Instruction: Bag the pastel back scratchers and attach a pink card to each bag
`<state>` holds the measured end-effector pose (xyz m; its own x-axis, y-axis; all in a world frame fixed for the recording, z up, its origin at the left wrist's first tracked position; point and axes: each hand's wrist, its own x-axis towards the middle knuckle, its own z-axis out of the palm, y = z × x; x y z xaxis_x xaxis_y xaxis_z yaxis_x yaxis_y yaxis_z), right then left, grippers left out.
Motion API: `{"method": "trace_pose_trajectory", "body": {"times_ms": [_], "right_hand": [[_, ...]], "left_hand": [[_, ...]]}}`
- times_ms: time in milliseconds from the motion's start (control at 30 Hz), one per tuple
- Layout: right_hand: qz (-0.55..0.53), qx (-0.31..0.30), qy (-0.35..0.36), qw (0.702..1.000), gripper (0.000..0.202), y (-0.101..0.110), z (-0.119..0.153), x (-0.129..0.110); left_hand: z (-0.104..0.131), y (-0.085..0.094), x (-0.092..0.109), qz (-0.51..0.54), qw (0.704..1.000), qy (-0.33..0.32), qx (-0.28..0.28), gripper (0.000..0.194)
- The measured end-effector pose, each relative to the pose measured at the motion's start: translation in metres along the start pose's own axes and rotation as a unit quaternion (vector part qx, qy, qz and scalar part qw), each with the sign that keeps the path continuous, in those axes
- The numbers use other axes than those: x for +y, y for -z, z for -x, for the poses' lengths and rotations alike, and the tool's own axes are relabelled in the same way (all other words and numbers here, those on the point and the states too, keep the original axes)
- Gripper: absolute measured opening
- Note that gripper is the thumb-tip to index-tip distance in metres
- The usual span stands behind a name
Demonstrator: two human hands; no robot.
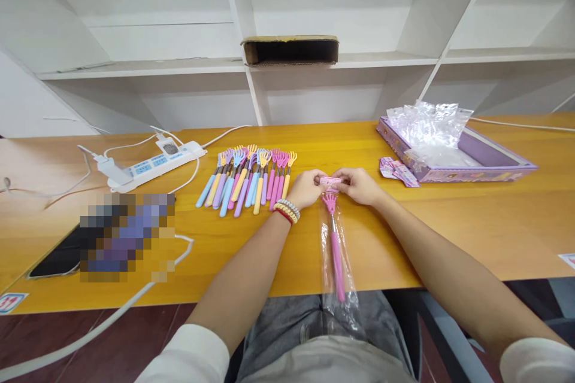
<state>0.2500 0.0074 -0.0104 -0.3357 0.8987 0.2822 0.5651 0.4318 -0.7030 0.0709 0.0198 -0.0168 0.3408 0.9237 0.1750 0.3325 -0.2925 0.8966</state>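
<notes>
A pink back scratcher (336,257) with a small hand-shaped head lies inside a see-through plastic bag (344,316), its head pointing away from me. The bag's lower end hangs over the table edge onto my lap. At the bag's top is a small pink printed card (331,182). My left hand (308,189) pinches the card's left end, and my right hand (359,185) pinches its right end. Left of my hands lies a group of several back scratchers (245,179) in blue, yellow, purple and pink, heads facing the shelf.
A purple box tray (503,175) holding see-through bags (431,125) stands at the right, with several printed cards (399,171) beside it. To the left are a white power strip (157,166) with cables and a phone (56,254). White shelves (341,60) hold a cardboard box (291,51).
</notes>
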Motion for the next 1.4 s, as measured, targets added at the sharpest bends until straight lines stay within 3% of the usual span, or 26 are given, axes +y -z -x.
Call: {"method": "trace_pose_trajectory", "body": {"times_ms": [300, 567, 667, 867, 967, 1033, 1100, 1233, 1400], "right_hand": [[0.044, -0.006, 0.013, 0.999, 0.02, 0.0, -0.001, 0.002], [0.146, 0.081, -0.03, 0.985, 0.015, 0.005, -0.004, 0.003], [0.183, 0.12, -0.062, 0.974, 0.016, 0.008, -0.005, 0.013], [0.211, 0.158, -0.089, 0.961, 0.023, 0.013, -0.007, 0.029], [0.234, 0.174, -0.121, 0.949, 0.025, 0.017, -0.007, 0.032], [0.256, 0.187, -0.15, 0.936, 0.027, 0.022, -0.007, 0.034], [0.274, 0.197, -0.174, 0.925, 0.028, 0.027, -0.007, 0.037], [0.292, 0.203, -0.208, 0.911, 0.028, 0.035, -0.007, 0.042], [0.292, 0.2, -0.228, 0.907, 0.028, 0.038, -0.007, 0.045]], "left_hand": [[0.003, 0.0, 0.004, -0.055, 0.998, -0.023, 0.037, 0.019], [0.008, -0.004, 0.009, -0.14, 0.982, -0.064, 0.108, 0.044], [0.01, -0.003, 0.012, -0.188, 0.974, -0.068, 0.107, 0.036], [0.014, 0.01, 0.026, -0.243, 0.967, -0.074, -0.027, 0.027], [0.019, 0.031, 0.04, -0.235, 0.958, -0.011, -0.163, 0.031], [0.023, 0.046, 0.05, -0.246, 0.924, 0.018, -0.293, 0.039], [0.027, 0.057, 0.056, -0.285, 0.886, 0.027, -0.366, 0.048], [0.032, 0.056, 0.056, -0.359, 0.839, 0.044, -0.407, 0.059], [0.032, 0.038, 0.05, -0.321, 0.864, -0.005, -0.388, 0.05]]}}
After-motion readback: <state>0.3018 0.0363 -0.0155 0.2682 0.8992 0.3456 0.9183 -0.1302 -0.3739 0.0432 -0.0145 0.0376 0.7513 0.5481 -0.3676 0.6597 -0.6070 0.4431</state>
